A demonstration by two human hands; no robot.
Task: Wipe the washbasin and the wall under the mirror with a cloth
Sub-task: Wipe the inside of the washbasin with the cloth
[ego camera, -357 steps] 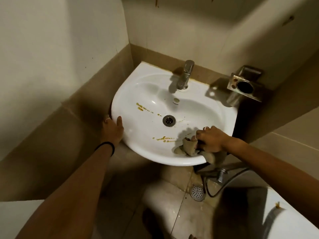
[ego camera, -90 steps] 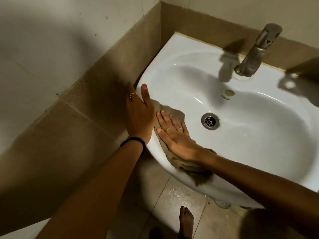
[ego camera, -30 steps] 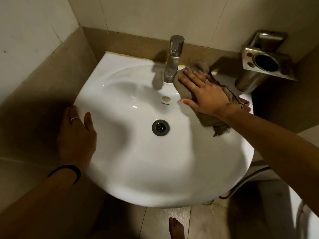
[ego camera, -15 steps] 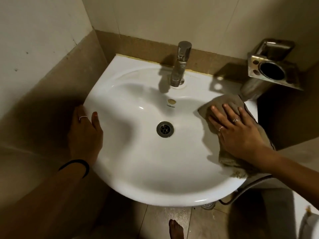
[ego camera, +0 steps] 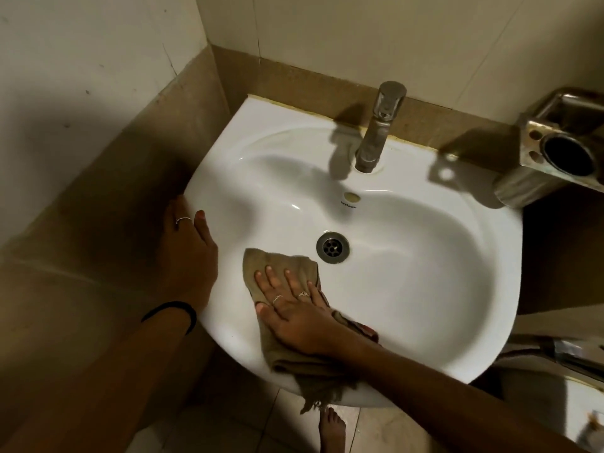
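A white washbasin (ego camera: 425, 263) fills the middle of the view, with a steel tap (ego camera: 379, 129) at its back and a drain (ego camera: 332, 247) in the bowl. A brown cloth (ego camera: 281, 266) lies on the bowl's front left slope and hangs over the front rim. My right hand (ego camera: 294, 308) presses flat on the cloth with straight, spread fingers. My left hand (ego camera: 189, 253) rests on the basin's left rim, thumb on top. The tiled wall (ego camera: 327, 37) rises behind the tap; no mirror is in view.
A steel holder (ego camera: 562, 148) juts from the wall at the right, close above the basin's right corner. A tiled side wall (ego camera: 81, 109) stands tight against the basin's left. A bare foot (ego camera: 331, 429) shows on the floor below the front rim.
My right hand has swept the cloth from the basin's right rim across to the front left of the bowl. The left hand has stayed on the left rim.
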